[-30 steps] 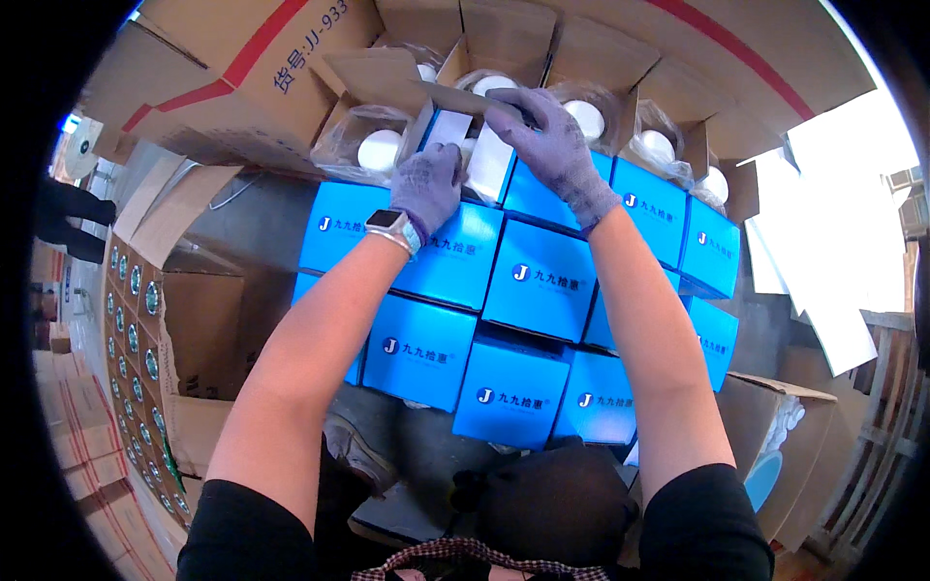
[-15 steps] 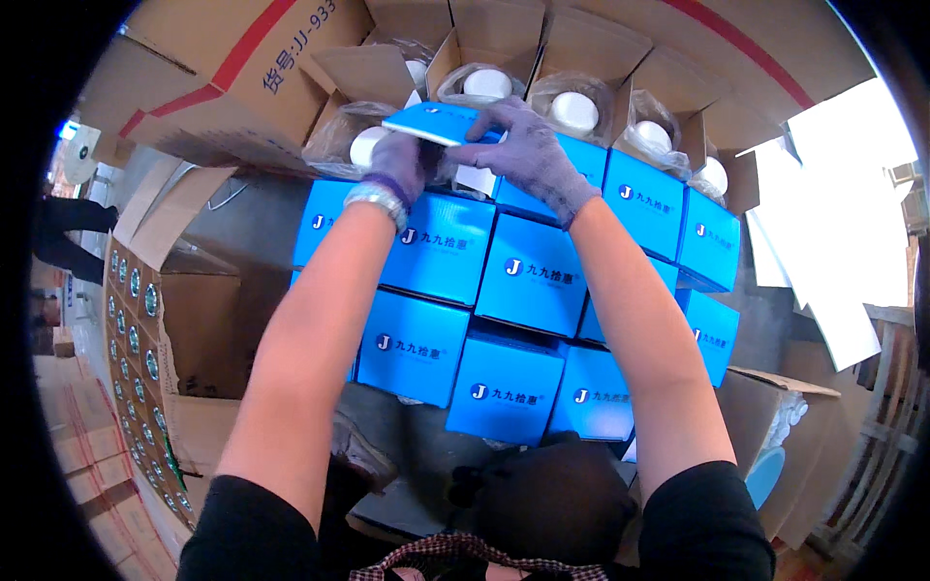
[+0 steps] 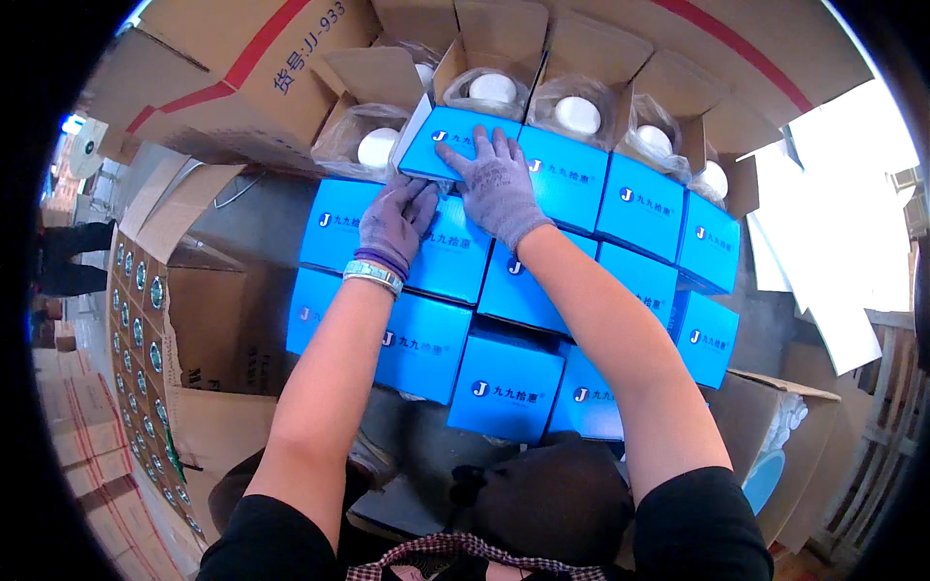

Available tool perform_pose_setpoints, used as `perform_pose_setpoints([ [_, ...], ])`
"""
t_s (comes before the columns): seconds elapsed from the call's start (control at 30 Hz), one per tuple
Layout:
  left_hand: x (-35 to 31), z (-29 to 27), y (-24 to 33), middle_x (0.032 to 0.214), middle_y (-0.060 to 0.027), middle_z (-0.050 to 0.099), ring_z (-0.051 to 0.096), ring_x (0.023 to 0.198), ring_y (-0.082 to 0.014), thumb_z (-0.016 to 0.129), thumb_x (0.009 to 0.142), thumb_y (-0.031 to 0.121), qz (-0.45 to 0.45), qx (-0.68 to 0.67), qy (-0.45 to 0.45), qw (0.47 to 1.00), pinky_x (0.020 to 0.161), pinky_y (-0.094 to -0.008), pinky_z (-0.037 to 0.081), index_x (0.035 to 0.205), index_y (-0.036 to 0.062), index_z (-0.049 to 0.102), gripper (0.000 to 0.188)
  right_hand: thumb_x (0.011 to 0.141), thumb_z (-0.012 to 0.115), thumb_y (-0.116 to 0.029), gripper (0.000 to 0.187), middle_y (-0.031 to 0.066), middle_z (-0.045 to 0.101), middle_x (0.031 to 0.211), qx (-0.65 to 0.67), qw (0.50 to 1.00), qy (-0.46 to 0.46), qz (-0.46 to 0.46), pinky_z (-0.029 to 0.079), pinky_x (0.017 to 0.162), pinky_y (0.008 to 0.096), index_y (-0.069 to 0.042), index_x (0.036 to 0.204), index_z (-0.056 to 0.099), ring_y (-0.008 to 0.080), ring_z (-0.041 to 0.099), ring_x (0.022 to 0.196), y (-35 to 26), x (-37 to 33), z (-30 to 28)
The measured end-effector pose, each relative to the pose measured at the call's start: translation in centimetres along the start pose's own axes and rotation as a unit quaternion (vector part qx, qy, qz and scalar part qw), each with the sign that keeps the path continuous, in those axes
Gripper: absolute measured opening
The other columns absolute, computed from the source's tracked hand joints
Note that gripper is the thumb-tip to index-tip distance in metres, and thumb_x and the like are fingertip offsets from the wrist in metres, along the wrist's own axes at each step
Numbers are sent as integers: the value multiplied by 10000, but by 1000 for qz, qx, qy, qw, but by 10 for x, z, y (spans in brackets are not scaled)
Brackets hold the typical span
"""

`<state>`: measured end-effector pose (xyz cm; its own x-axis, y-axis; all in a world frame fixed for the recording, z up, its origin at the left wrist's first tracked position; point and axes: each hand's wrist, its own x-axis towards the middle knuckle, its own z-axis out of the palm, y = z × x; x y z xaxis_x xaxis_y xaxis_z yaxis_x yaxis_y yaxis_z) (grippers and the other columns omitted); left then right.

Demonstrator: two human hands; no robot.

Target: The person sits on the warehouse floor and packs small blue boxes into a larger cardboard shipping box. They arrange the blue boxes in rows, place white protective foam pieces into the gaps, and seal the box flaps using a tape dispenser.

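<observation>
Brown cardboard cartons (image 3: 242,68) ring a block of blue boxes (image 3: 504,382), with wrapped white discs (image 3: 578,114) along the far row. The gloved right hand (image 3: 494,184) lies spread on the blue lid (image 3: 463,145). The left hand (image 3: 395,223) curls at that lid's near edge, its grip possibly hidden.

Small blue carton (image 3: 463,143), upper centre of frame: square, glossy, white logo on lid, closed, lying flat but slightly tilted at the back row's left end. Gloved right hand (image 3: 494,184) pressed flat on its lid; gloved left hand (image 3: 395,221) at its lower-left corner.
</observation>
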<state>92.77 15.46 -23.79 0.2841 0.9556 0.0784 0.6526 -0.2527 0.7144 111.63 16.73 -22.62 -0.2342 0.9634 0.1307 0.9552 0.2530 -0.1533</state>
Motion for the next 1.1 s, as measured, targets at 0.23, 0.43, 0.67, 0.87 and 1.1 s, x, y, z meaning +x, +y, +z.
perform_pose_setpoints([
  [0.23,-8,-7,12,1265,-161,643,686,1033,-238,621,988,228,-244,-556,56,793,850,-325,575,1325,34,591,390,969,549,-435,587,236,326,1569,-28,999,31,-7,227,1184,586,-304,1519,391,475,299,1442,0,-9,11],
  [0.43,-6,-34,11,1184,-119,676,670,947,-173,582,1010,232,-302,-443,152,830,763,-272,560,1334,63,587,366,954,570,-442,573,243,363,1540,-45,999,6,-2,233,1169,608,-266,1485,448,483,331,1424,-6,0,8],
  [0.67,-24,-15,-11,1175,-160,618,613,994,-319,618,947,266,57,120,100,986,857,-429,514,1390,157,565,459,950,594,-424,530,261,416,1488,-17,999,-4,-28,351,1119,597,-282,1448,484,510,394,1373,-3,5,4],
  [0.87,-8,-8,6,1118,-159,570,588,979,-352,633,882,260,39,255,59,964,798,-463,530,1299,205,611,421,944,577,-493,608,278,308,1553,-57,998,13,-29,236,1160,634,-270,1491,431,535,282,1425,-7,-2,16],
  [1.1,-4,-21,-12,1126,-178,567,572,1016,-348,711,847,312,39,164,109,980,854,-453,494,1290,125,620,489,877,587,-620,810,263,269,1588,-3,999,-18,-51,138,1195,605,-175,1525,389,499,227,1461,-9,-4,5],
])
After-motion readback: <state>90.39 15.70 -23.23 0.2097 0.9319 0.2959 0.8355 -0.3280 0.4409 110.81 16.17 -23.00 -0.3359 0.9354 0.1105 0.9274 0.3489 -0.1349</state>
